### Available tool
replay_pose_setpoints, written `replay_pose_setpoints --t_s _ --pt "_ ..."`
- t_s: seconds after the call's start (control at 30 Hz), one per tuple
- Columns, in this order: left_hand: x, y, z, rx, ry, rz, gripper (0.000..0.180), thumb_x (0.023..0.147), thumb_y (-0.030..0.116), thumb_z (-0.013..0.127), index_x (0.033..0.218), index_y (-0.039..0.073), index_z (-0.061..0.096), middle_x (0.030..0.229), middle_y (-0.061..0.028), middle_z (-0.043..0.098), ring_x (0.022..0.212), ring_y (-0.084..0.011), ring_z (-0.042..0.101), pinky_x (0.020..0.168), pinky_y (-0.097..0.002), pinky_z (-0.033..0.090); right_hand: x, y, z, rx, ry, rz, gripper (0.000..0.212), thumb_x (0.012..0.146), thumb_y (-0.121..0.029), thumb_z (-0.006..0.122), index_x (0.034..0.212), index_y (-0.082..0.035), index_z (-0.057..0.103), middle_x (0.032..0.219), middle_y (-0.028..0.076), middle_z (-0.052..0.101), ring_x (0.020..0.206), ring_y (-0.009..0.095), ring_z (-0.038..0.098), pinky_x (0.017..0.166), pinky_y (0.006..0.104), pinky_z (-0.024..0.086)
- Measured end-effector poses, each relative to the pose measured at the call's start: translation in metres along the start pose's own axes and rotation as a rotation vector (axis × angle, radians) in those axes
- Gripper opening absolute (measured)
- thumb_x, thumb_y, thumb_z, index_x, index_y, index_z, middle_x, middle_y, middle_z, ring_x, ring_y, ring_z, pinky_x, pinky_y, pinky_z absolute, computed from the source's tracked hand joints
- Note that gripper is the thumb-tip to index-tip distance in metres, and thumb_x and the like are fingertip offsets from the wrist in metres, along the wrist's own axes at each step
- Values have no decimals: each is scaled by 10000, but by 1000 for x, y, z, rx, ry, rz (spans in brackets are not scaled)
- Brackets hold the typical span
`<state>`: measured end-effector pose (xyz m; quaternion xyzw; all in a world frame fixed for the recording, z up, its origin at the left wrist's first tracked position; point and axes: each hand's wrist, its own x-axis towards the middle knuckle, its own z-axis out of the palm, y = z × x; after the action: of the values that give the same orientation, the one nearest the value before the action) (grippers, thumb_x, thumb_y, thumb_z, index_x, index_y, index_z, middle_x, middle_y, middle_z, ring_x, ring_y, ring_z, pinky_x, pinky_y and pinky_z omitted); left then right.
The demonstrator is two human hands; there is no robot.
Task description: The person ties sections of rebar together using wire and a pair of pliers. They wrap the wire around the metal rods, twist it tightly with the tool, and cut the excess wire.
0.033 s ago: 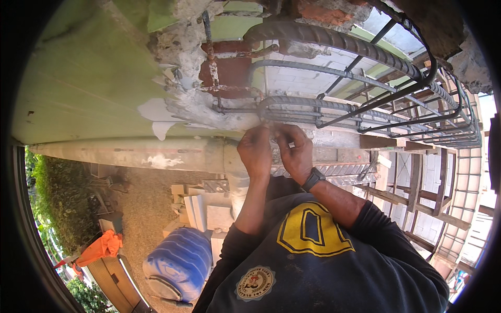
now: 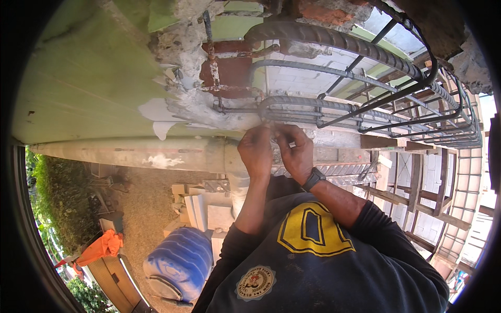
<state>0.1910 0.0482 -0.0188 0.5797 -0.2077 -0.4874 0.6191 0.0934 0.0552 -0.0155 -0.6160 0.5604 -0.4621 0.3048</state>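
Side by side at the middle of the view, my left hand (image 2: pixel 255 151) and my right hand (image 2: pixel 296 152) have their fingertips pinched together. Whatever lies between the fingers is too small or hidden to name. Both hands sit just below the bent end of a ribbed steel bar (image 2: pixel 308 103), part of a rebar cage running off to the right. A thicker ribbed bar (image 2: pixel 339 37) curves above it. Left of my fingers, the bars meet broken concrete (image 2: pixel 195 112) at the edge of a green wall (image 2: pixel 94 88). My right wrist wears a dark watch (image 2: pixel 313 179).
Along the wall's bottom runs a pale pipe (image 2: pixel 193 156), turning down beside my left forearm. Far below lie a blue drum (image 2: pixel 180 263), pale blocks (image 2: pixel 219 216) and an orange cloth (image 2: pixel 104 248). Wooden framing (image 2: pixel 415 182) and stirrups stand to the right.
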Motion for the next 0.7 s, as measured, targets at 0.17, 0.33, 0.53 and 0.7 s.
replay_pose_setpoints --t_s 0.17,0.33,0.53,0.7 --pt "-4 14 -15 51 -130 -78 166 944 131 625 973 -8 711 707 44 565 582 -31 399 531 -207 326 1 0 11 49 -35 123 213 866 -29 664 1077 -18 688 865 149 725 790 250 721 726 353 557" --pt "3 13 -29 41 -252 -21 290 964 171 539 1104 -14 714 773 26 589 639 -39 404 564 -205 331 7 9 17 70 5 191 161 842 -113 717 962 -6 727 863 151 733 756 214 719 682 326 548" --pt "29 17 -40 419 -388 258 419 970 266 433 1091 -9 725 798 1 608 685 -88 413 607 -268 359 15 -7 11 116 -51 230 183 842 -123 732 952 22 723 856 142 741 728 189 714 669 308 545" --pt "36 23 -37 394 -430 156 447 976 297 413 1070 -4 730 727 16 517 686 -93 410 614 -283 362 14 -11 14 149 -9 206 193 874 -128 714 972 38 710 844 145 741 729 172 710 663 307 545"
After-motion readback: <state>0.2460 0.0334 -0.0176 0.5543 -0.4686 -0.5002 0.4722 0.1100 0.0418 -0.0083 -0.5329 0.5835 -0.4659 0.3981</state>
